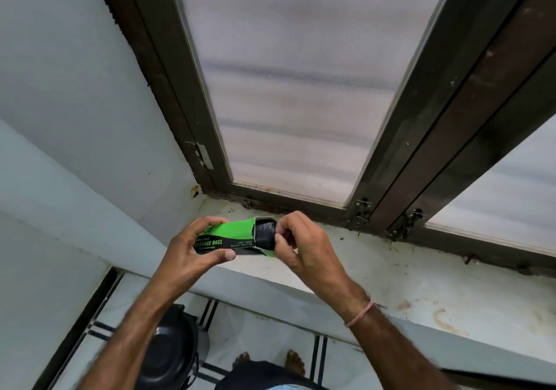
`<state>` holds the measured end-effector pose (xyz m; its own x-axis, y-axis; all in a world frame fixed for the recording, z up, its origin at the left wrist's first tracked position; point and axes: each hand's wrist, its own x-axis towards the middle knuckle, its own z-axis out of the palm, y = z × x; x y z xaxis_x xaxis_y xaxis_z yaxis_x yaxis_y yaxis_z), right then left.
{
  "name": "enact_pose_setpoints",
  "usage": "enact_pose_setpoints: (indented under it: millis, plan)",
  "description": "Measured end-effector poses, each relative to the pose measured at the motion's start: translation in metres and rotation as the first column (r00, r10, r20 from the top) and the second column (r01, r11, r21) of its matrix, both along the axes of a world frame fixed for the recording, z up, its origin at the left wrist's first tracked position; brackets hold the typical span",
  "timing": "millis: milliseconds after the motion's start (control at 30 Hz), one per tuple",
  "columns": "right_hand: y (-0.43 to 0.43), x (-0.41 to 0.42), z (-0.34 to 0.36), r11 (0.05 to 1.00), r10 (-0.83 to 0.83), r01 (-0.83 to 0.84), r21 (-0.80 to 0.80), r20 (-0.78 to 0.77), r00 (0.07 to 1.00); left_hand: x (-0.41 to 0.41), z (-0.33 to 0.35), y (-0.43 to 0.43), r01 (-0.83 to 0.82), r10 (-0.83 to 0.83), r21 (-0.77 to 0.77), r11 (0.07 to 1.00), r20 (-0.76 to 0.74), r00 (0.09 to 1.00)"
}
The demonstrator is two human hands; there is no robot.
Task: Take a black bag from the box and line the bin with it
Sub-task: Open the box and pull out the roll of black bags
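Observation:
A green and black garbage bag box is held level above the window sill, with my left hand wrapped around its left end. At the box's torn right end a roll of black bags sticks out, and my right hand pinches it with thumb and fingers. Down on the floor at the lower left stands a black bin with its lid shut, partly hidden by my left forearm.
A stained white window sill runs below the hands, with a dark-framed frosted window behind it. A pale wall closes off the left. My bare feet stand on white tiled floor beside the bin.

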<state>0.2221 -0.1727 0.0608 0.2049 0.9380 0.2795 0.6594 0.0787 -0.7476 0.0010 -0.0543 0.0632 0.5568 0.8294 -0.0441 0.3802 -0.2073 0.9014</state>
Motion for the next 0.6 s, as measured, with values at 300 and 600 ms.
enact_pose_setpoints:
  millis: [300,600]
  plan:
    - [-0.001,-0.008,-0.004,0.968,-0.158,-0.011,-0.25,-0.642,0.75,0.009,0.0,0.004,0.051,-0.03,0.17,0.984,-0.125,0.992]
    - [-0.012,0.001,-0.015,0.95,-0.275,0.036,-0.31,-0.775,0.569,0.008,-0.029,0.02,0.11,-0.057,0.212,0.971,-0.243,0.968]
